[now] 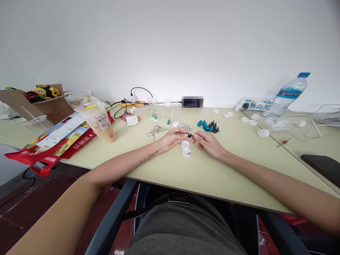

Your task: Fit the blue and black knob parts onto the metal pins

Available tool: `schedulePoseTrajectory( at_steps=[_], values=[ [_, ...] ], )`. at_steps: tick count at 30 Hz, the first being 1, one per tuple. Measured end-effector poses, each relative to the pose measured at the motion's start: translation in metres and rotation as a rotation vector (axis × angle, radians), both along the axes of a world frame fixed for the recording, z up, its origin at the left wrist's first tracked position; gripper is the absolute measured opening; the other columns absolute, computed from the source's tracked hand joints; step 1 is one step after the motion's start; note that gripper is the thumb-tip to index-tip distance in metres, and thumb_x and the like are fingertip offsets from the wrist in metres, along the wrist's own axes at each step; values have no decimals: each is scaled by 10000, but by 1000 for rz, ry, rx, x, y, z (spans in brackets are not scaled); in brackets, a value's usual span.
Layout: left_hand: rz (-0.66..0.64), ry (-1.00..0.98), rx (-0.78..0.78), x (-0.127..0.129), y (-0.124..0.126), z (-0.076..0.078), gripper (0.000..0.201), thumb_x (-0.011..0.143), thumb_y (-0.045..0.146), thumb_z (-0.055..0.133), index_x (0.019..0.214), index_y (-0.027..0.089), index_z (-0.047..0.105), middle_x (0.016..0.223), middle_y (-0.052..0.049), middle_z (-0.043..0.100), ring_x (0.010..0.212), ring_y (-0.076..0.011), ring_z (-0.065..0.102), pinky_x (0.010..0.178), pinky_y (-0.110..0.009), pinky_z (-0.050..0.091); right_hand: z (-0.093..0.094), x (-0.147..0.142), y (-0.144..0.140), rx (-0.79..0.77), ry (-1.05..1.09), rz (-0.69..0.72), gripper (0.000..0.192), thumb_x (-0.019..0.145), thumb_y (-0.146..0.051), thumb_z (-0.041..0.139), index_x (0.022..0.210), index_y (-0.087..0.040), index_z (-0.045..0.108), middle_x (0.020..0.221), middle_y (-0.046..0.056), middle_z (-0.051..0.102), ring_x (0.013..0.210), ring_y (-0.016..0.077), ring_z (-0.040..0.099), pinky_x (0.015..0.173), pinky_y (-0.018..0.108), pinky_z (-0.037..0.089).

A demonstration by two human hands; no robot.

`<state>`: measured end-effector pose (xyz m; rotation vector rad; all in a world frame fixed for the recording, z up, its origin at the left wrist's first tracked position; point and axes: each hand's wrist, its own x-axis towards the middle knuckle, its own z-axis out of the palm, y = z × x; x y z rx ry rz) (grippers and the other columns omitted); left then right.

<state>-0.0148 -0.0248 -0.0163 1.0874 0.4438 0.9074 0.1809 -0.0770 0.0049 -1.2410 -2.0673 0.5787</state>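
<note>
My left hand (172, 139) and my right hand (208, 143) meet over the middle of the table, fingertips pinched on a small black part (190, 135) between them. Its fine shape is too small to make out. Just below the fingers stand two white round caps; the nearer cap (186, 152) has small dark bits inside. Beyond my right hand lie a pile of small teal parts (204, 125) and a pile of black knobbed parts (213, 126). Thin pin-like sticks (156, 131) are scattered beyond my left wrist, near a clear tube (168, 115) holding something teal.
At left are a drink cup (97, 122), a red printed bag (79, 140) and a cardboard box (50, 108) of toys. On the right stand a tilted water bottle (288, 94), a power strip (255, 104), loose white caps (263, 133) and a dark phone (322, 168).
</note>
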Motion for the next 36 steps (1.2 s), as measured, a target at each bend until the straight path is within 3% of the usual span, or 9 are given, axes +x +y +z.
schedulePoseTrajectory(
  at_steps=[4, 9, 12, 20, 25, 29, 36],
  values=[
    [-9, -4, 10, 0, 0, -1, 203, 622, 110, 750, 798, 113, 649, 826, -15, 653, 807, -148, 661, 895, -324, 457, -1, 0, 1, -12, 23, 26, 426, 926, -501, 311, 766, -187, 549, 638, -8, 586, 518, 131, 548, 611, 289, 413],
    [16, 20, 1, 0, 0, -1, 207, 628, 115, 748, 809, 111, 649, 842, -29, 658, 798, -151, 663, 883, -327, 462, -3, 0, -1, -25, 134, 46, 302, 903, -487, 386, 987, -223, 506, 896, 11, 596, 495, 102, 527, 560, 291, 439],
    [28, 15, -1, 0, 0, -1, 213, 623, 115, 752, 811, 108, 651, 832, -33, 660, 790, -153, 664, 887, -332, 461, -3, -1, -1, -26, 166, 51, 279, 879, -480, 438, 1008, -239, 497, 950, 18, 566, 488, 96, 512, 529, 295, 451],
    [17, 18, 9, 0, 1, -3, 212, 630, 121, 750, 817, 111, 652, 835, -32, 661, 793, -148, 661, 897, -341, 455, -2, 0, 0, 4, 77, 34, 319, 914, -474, 358, 887, -210, 535, 806, 13, 620, 498, 115, 535, 568, 301, 436],
    [31, 12, 3, 0, 1, -2, 213, 635, 112, 746, 826, 106, 652, 834, -35, 667, 802, -144, 657, 941, -360, 430, -3, 0, 0, -12, 146, 24, 308, 893, -481, 406, 1019, -229, 530, 916, 28, 607, 483, 104, 521, 533, 297, 446],
    [40, 18, 0, 0, 0, -1, 218, 632, 102, 746, 826, 101, 646, 819, -32, 665, 788, -144, 659, 943, -370, 428, -3, -1, 0, -10, 145, 20, 280, 862, -469, 474, 987, -228, 542, 924, 24, 582, 478, 99, 513, 505, 289, 438],
    [42, 17, 8, 1, 0, -1, 215, 632, 110, 746, 820, 104, 643, 826, -31, 667, 794, -149, 661, 930, -359, 441, -3, 0, 0, -9, 139, 27, 298, 887, -476, 416, 971, -218, 540, 880, 22, 610, 484, 101, 521, 520, 290, 438]
  ],
)
